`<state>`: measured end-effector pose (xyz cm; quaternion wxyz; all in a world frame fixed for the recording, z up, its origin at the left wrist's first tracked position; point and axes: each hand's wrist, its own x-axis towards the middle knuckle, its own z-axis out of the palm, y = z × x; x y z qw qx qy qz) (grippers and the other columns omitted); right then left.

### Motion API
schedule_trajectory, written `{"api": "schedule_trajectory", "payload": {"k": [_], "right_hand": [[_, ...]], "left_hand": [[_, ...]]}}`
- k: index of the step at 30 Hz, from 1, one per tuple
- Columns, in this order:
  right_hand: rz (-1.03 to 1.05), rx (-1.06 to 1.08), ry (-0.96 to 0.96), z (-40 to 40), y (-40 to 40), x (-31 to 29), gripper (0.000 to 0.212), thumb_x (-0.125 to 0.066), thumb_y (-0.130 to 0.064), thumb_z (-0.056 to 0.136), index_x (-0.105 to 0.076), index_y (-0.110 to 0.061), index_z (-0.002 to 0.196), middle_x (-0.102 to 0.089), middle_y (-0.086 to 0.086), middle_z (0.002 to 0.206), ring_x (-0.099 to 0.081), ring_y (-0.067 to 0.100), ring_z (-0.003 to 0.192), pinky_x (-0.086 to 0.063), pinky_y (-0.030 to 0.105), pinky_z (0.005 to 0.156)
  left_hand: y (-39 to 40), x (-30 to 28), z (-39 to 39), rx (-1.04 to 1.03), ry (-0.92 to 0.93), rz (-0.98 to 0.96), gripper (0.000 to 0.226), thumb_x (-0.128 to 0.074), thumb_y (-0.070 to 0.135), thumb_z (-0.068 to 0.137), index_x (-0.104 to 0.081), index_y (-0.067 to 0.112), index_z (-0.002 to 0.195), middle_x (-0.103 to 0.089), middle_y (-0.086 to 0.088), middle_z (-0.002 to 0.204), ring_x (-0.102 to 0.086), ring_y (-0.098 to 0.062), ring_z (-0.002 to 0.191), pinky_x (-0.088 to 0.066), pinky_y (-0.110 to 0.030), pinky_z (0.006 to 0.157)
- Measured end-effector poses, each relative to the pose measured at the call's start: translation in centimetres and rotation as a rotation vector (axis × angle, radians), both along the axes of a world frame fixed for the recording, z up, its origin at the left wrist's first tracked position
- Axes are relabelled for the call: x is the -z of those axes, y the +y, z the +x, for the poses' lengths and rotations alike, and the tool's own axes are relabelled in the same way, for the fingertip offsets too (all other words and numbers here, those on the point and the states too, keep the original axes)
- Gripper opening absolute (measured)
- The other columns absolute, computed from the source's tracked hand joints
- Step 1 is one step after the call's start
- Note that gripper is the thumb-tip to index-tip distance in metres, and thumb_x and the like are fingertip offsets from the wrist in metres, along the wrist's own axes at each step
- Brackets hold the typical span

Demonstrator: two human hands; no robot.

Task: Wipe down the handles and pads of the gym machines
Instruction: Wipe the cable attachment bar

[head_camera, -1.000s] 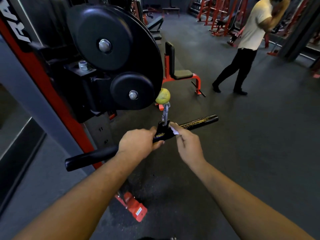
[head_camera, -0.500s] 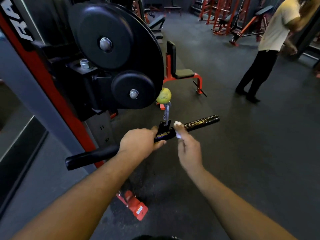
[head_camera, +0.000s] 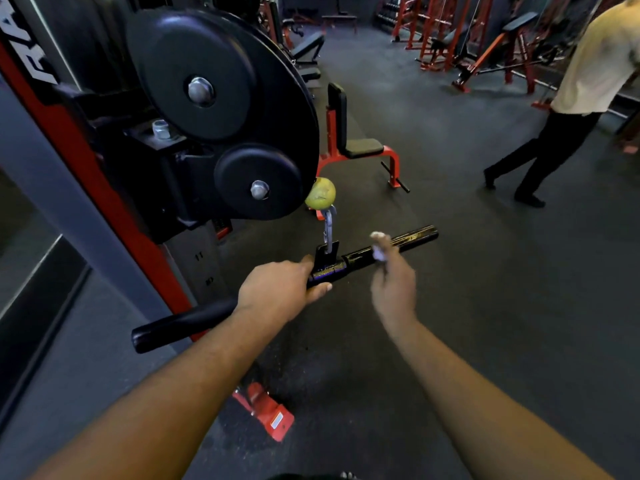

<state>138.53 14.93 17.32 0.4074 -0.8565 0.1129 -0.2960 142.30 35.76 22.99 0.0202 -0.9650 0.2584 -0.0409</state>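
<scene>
Bar (head_camera: 391, 247) of the cable machine hangs level in front of me from a silver clip (head_camera: 329, 230) under a yellow ball (head_camera: 320, 193), just beside the black pulley wheels (head_camera: 221, 98). My left hand (head_camera: 277, 292) is wrapped round the bar near its middle bracket, fingers curled under it. My right hand (head_camera: 393, 282) is blurred; its fingers pinch a small white wipe (head_camera: 378, 252) against the bar's right half, short of the end. Beyond, a red bench (head_camera: 360, 148) stands on the dark floor (head_camera: 485, 271), and a person in a pale shirt (head_camera: 588, 64) stands well apart at the right.
</scene>
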Motion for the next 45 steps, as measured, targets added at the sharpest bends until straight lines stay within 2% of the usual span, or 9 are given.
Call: {"api": "schedule_trajectory", "payload": {"k": [4, 7, 12, 20, 25, 29, 33, 39, 45], "right_hand": [[0.101, -0.237, -0.191, -2.2, 4.2, 0.8, 0.050, -0.048, 0.015, 0.094, -0.063, -0.007, 0.136, -0.063, -0.001, 0.138, -0.055, 0.008, 0.133, -0.039, 0.024, 0.114], [0.235, -0.003, -0.239, -0.7, -0.2, -0.3, 0.046, -0.048, 0.010, 0.092, -0.067, -0.013, 0.128, -0.069, -0.006, 0.126, -0.062, 0.007, 0.123, -0.046, 0.031, 0.110], [-0.027, 0.246, 0.068, 2.7, -10.6, -2.1, 0.040, -0.047, -0.002, 0.097, -0.064, -0.018, 0.130, -0.068, 0.006, 0.128, -0.061, 0.026, 0.123, -0.042, 0.027, 0.098], [-0.156, -0.146, -0.008, 0.0, -0.2, 0.9, 0.056, -0.047, 0.014, 0.089, -0.064, -0.011, 0.136, -0.057, 0.008, 0.145, -0.049, 0.021, 0.139, -0.033, 0.026, 0.118], [0.111, -0.399, -0.065, -0.6, 1.0, 0.1, 0.050, -0.047, 0.015, 0.093, -0.067, -0.012, 0.131, -0.063, -0.001, 0.138, -0.052, 0.007, 0.136, -0.037, 0.024, 0.116], [0.340, -0.019, -0.149, 1.4, -6.3, -1.8, 0.045, -0.047, 0.012, 0.092, -0.069, -0.012, 0.124, -0.069, 0.004, 0.128, -0.062, 0.016, 0.125, -0.043, 0.033, 0.114], [0.124, 0.258, 0.018, 2.8, -11.2, -0.5, 0.047, -0.048, 0.000, 0.097, -0.064, -0.018, 0.137, -0.067, 0.007, 0.133, -0.061, 0.022, 0.125, -0.039, 0.017, 0.102], [0.098, 0.116, -0.011, 0.9, -3.2, 2.1, 0.061, -0.050, 0.008, 0.093, -0.059, -0.027, 0.143, -0.072, 0.011, 0.115, -0.068, 0.023, 0.096, -0.051, 0.030, 0.084], [0.255, -0.219, -0.176, -2.6, 5.4, 2.3, 0.053, -0.046, 0.013, 0.091, -0.066, -0.012, 0.134, -0.063, 0.006, 0.140, -0.056, 0.009, 0.133, -0.040, 0.024, 0.114]], "left_hand": [[0.4, -0.5, 0.3, -0.027, -0.009, 0.025, 0.058, -0.038, 0.073, 0.098, -0.048, 0.028, 0.133, -0.055, 0.007, 0.081, -0.057, -0.016, 0.068, -0.044, -0.033, 0.055], [0.4, -0.5, 0.1, -0.024, -0.001, 0.020, 0.059, -0.036, 0.074, 0.098, -0.047, 0.028, 0.134, -0.052, 0.008, 0.079, -0.058, -0.016, 0.069, -0.045, -0.033, 0.054], [0.1, -0.1, -0.4, -0.017, 0.011, -0.010, 0.061, -0.035, 0.076, 0.097, -0.048, 0.029, 0.132, -0.064, 0.004, 0.090, -0.068, -0.020, 0.080, -0.055, -0.036, 0.062], [0.4, -0.1, 0.3, 0.001, -0.037, 0.024, 0.061, -0.036, 0.075, 0.097, -0.046, 0.029, 0.137, -0.066, 0.004, 0.094, -0.067, -0.018, 0.078, -0.053, -0.034, 0.059], [0.7, -0.3, 0.6, -0.006, -0.074, 0.039, 0.061, -0.039, 0.073, 0.098, -0.048, 0.028, 0.137, -0.066, 0.002, 0.093, -0.069, -0.021, 0.082, -0.045, -0.034, 0.056], [0.3, -0.2, 0.6, -0.010, -0.040, 0.030, 0.063, -0.036, 0.074, 0.098, -0.046, 0.027, 0.138, -0.053, 0.007, 0.082, -0.065, -0.018, 0.075, -0.043, -0.032, 0.053], [-0.1, 0.1, 0.5, -0.008, 0.000, -0.002, 0.064, -0.034, 0.077, 0.097, -0.047, 0.028, 0.136, -0.057, 0.007, 0.082, -0.065, -0.016, 0.074, -0.056, -0.035, 0.059], [0.0, 0.1, 0.6, -0.010, 0.002, -0.015, 0.060, -0.035, 0.075, 0.098, -0.047, 0.028, 0.134, -0.054, 0.008, 0.081, -0.060, -0.015, 0.071, -0.046, -0.033, 0.053], [-0.2, 0.2, 0.8, -0.045, 0.021, -0.024, 0.059, -0.038, 0.073, 0.098, -0.047, 0.027, 0.134, -0.060, 0.005, 0.086, -0.066, -0.020, 0.078, -0.047, -0.034, 0.056]]}}
